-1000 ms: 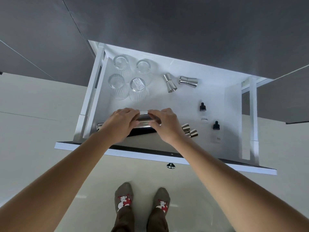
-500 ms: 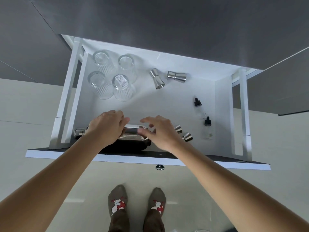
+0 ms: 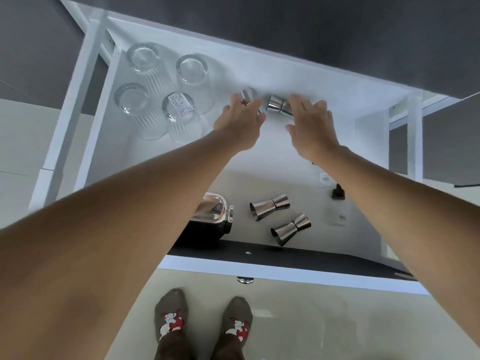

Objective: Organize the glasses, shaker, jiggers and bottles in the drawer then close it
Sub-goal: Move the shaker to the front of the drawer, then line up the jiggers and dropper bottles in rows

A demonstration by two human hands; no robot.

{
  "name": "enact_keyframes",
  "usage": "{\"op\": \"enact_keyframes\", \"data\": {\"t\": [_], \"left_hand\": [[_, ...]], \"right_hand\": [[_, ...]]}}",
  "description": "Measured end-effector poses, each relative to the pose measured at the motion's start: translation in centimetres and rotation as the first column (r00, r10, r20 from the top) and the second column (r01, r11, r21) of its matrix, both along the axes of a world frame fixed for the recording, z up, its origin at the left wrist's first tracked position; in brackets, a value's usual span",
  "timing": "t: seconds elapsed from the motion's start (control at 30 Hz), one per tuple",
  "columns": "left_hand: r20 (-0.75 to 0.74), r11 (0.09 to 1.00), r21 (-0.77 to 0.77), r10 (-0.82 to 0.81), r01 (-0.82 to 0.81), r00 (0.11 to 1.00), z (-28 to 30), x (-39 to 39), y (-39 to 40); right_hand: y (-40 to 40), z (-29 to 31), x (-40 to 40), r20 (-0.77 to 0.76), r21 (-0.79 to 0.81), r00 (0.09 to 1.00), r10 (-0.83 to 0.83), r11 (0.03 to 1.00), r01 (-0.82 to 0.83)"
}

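The white drawer (image 3: 285,273) stands pulled out below me. Several ribbed glasses (image 3: 141,110) sit upside down at its back left. My left hand (image 3: 240,123) and right hand (image 3: 313,128) reach to the back middle, fingers spread, at two steel jiggers: one (image 3: 247,94) by my left fingertips, one (image 3: 278,106) lying between the hands. The image is blurred there and neither hand looks closed on a jigger. The shaker (image 3: 213,219) lies at the front, partly under my left arm. Two more jiggers (image 3: 270,207) (image 3: 291,229) lie beside it. A black-capped bottle (image 3: 339,203) lies at the right; my right arm covers most of another.
Dark cabinet fronts (image 3: 337,27) overhang the drawer's back. White side rails (image 3: 85,120) run along both sides. A small metal knob (image 3: 245,280) sticks out under the drawer front. My socked feet (image 3: 202,320) stand on the pale floor just in front.
Both hands have let go of the shaker at the front and moved to the back of the drawer, onto the two jiggers there. The shaker now lies at the front left.
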State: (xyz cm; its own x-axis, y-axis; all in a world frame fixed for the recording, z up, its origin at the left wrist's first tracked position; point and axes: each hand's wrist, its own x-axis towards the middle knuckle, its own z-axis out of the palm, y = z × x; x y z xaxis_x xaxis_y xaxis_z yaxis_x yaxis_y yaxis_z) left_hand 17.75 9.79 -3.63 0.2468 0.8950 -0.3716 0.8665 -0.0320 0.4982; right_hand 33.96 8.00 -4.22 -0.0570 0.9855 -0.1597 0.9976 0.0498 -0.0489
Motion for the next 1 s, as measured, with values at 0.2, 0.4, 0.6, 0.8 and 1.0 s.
{"op": "enact_keyframes", "data": {"t": [0.2, 0.4, 0.6, 0.8, 1.0], "left_hand": [[-0.192, 0.988, 0.144, 0.087, -0.059, 0.978, -1.2, -0.3, -0.2], [0.021, 0.988, 0.123, 0.089, -0.091, 0.996, -0.8, -1.0, 0.3], [0.363, 0.924, 0.105, 0.308, -0.367, 0.879, 0.3, -0.5, 1.4], [0.340, 0.919, 0.081, 0.338, -0.385, 0.877, -0.8, -0.3, 1.7], [0.180, 0.931, 0.034, 0.351, -0.363, 0.919, 0.2, -0.6, 1.4]], "right_hand": [[-0.2, -1.0, -0.6, 0.003, 0.077, 0.998, -0.060, 0.995, 0.060], [0.6, -0.8, -1.4, -0.201, 0.011, 0.941, -0.270, 0.961, 0.278], [1.3, 0.3, -1.5, -0.639, -0.060, 0.633, -0.437, 0.849, 0.526], [1.5, -1.0, -1.2, -0.582, -0.054, 0.696, -0.421, 0.873, 0.484], [-0.2, 0.6, -0.9, -0.575, -0.126, 0.671, -0.468, 0.861, 0.493]]}}
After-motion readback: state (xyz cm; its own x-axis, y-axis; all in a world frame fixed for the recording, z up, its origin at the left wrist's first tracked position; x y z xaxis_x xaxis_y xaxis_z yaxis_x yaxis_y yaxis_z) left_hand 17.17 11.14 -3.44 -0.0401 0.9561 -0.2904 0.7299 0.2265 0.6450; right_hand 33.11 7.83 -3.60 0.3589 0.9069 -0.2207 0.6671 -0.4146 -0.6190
